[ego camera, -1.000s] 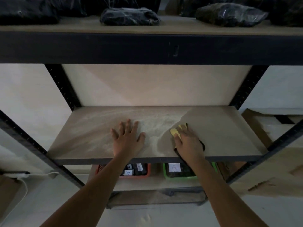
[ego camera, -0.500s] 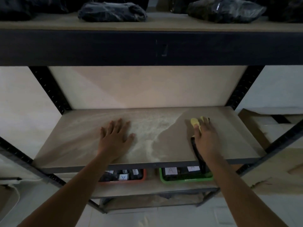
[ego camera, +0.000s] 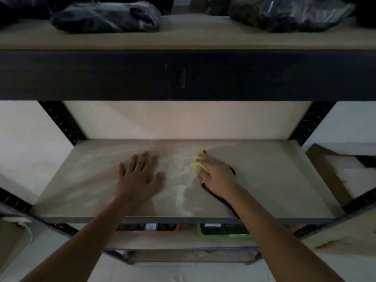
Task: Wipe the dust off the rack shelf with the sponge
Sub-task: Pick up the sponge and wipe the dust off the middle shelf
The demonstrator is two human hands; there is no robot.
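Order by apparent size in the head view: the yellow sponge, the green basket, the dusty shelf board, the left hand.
1. dusty shelf board
2. left hand
3. green basket, mostly hidden under the board, so its rank is unsure
4. yellow sponge, mostly covered by the right hand

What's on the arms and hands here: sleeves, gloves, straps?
Both forearms are bare up to the frame edge, no sleeves visible. No gloves on the left hand or right hand. A dark strap or band runs by the right wrist; whether it is worn is unclear.

our right hand (ego camera: 216, 177) swept the sponge (ego camera: 195, 164) leftward into the dust (ego camera: 183, 186), cleaned patch on shelf (ego camera: 274, 180) now wider
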